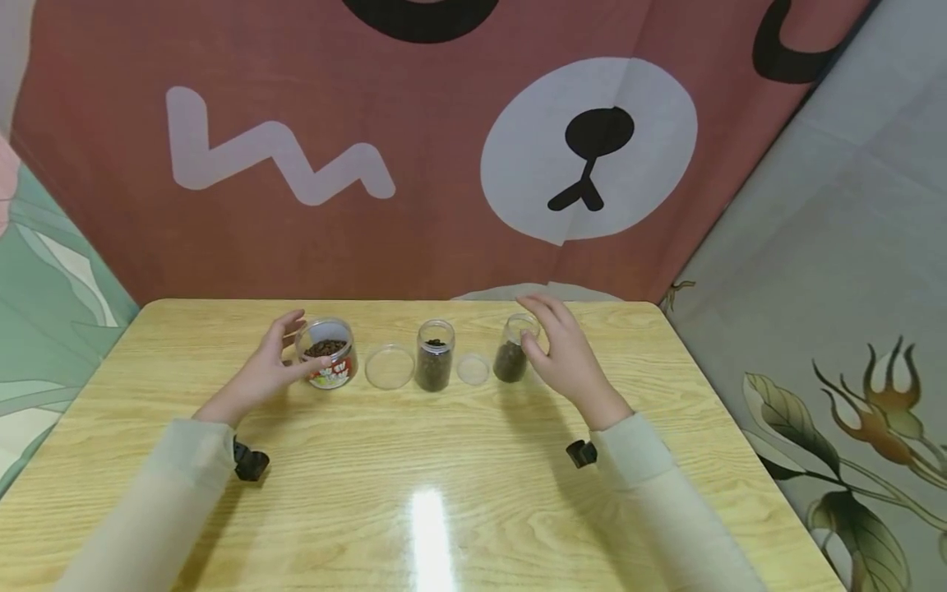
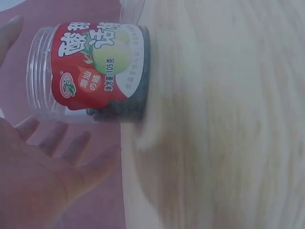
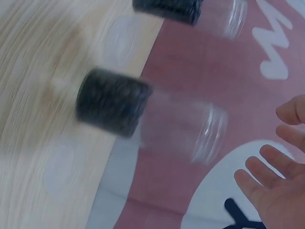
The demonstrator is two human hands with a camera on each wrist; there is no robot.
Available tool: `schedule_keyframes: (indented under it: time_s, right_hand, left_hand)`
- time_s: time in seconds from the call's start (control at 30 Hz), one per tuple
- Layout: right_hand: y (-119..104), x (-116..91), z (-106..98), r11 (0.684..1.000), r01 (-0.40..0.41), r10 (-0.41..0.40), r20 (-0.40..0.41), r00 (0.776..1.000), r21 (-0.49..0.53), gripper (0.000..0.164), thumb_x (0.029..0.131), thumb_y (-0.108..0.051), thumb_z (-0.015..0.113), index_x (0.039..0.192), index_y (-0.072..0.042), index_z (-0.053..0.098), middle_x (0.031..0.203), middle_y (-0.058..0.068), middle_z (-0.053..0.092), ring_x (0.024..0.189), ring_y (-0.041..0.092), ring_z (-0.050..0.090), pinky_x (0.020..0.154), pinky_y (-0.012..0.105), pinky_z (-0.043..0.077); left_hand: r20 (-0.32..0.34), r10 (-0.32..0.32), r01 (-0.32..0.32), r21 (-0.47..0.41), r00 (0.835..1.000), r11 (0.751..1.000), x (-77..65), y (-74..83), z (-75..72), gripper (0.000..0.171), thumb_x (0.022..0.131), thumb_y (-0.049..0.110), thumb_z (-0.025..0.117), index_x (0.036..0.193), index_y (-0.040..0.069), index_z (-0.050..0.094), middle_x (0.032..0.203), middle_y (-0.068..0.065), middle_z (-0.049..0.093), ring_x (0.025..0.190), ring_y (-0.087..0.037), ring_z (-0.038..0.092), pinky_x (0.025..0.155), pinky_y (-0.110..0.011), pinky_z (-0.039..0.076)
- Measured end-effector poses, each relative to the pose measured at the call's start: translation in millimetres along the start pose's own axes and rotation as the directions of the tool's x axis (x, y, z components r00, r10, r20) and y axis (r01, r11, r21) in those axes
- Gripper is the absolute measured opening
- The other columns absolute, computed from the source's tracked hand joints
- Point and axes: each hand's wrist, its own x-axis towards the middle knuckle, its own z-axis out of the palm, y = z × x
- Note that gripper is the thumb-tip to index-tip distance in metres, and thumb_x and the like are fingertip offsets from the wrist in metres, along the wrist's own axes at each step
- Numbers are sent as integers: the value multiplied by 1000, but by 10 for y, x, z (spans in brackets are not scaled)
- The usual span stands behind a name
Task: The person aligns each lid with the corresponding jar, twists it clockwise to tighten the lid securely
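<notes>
Left of the head view's centre, the left hand point(image 1: 265, 364), spread, flanks a squat, clear, red-labelled jar point(image 1: 334, 375) of dark granules point(image 1: 325, 349); right of centre, the right hand point(image 1: 565, 353), fingers apart, is beside a smooth cylindrical jar point(image 1: 510, 360), partly dark-filled; both stand on the wood-grained tabletop point(image 1: 333, 485).

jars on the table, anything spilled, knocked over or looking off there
Nothing stands out. The red-labelled jar, middle jar and right jar are open but appear upright on the table, dark contents inside, with no spill visible. The larger clear disc and smaller clear disc, probably lids, lie flat between them.
</notes>
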Motion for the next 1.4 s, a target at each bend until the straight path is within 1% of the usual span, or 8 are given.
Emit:
schedule_keyframes:
  time_s: [0.4, 0.6, 0.67, 0.7, 0.83, 0.9, 1.23, 1.4]
  right_hand:
    - [-262, 21, 173, 993, 116, -116, -18, 993, 35, 49, 96, -6, 69, 142, 0, 55, 142, 20, 51, 131, 34, 50, 98, 50, 51]
    - [-382, 18, 271, 983, 174, -173, -21, 985, 58, 54, 92, -10, 76, 140, -1, 56, 142, 19, 52, 130, 34, 51, 104, 49, 48]
    - [-409, 10, 324, 981, 178, -178, -9, 984, 72, 55, 91, -11, 77, 141, -2, 56, 143, 18, 51, 109, 28, 61, 93, 41, 54]
    - [-422, 5, 351, 980, 182, -182, -7, 983, 76, 56, 91, -12, 78, 141, -2, 56, 143, 18, 51, 108, 28, 61, 91, 40, 55]
    - [-481, -13, 457, 975, 202, -202, -7, 979, 95, 58, 88, -13, 81, 140, -2, 57, 142, 17, 52, 109, 27, 62, 92, 38, 56]
    - [-523, -10, 497, 969, 224, -224, -15, 974, 101, 58, 87, -13, 83, 138, -1, 58, 141, 16, 53, 129, 32, 53, 104, 43, 50]
    - [-707, 26, 721, 945, 291, -294, 3, 956, 149, 55, 87, -12, 83, 135, 0, 59, 134, 15, 56, 128, 29, 54, 109, 34, 46]
    - [-838, 25, 818, 947, 277, -289, 56, 956, 162, 51, 90, -12, 79, 136, 0, 59, 134, 15, 56, 123, 28, 57, 101, 31, 51]
  left_hand:
    - [29, -46, 47, -16, 998, 999, -25, -57, 74, 113, 91, 27, 79, 162, 10, -7, 162, -31, 13, 146, -55, 18, 112, -70, 28]
    - [29, -52, 53, -29, 998, 998, -19, -111, 72, 110, 93, 31, 77, 162, 8, -5, 163, -30, 13, 146, -53, 18, 113, -66, 29]
    - [23, -58, 59, -24, 998, 998, -16, -118, 72, 109, 93, 34, 77, 162, 7, -4, 163, -30, 14, 146, -53, 18, 113, -66, 30]
    - [21, -63, 64, -21, 998, 998, -16, -120, 74, 109, 93, 35, 76, 162, 7, -3, 163, -29, 14, 146, -53, 18, 113, -66, 30]
    - [14, -76, 76, -15, 997, 997, -12, -122, 96, 108, 92, 37, 77, 162, 5, 2, 162, -30, 16, 145, -53, 21, 112, -66, 31]
    - [13, -81, 81, -12, 997, 997, -11, -124, 102, 107, 92, 38, 77, 162, 5, 3, 162, -30, 16, 145, -53, 22, 112, -67, 31]
    - [14, -88, 88, -5, 996, 996, -18, -136, 106, 105, 93, 42, 75, 162, 7, 5, 159, -30, 22, 145, -52, 24, 110, -68, 32]
    - [19, -66, 66, -1, 998, 998, -19, -155, 104, 102, 94, 43, 73, 162, 8, 6, 159, -29, 24, 144, -52, 25, 109, -69, 33]
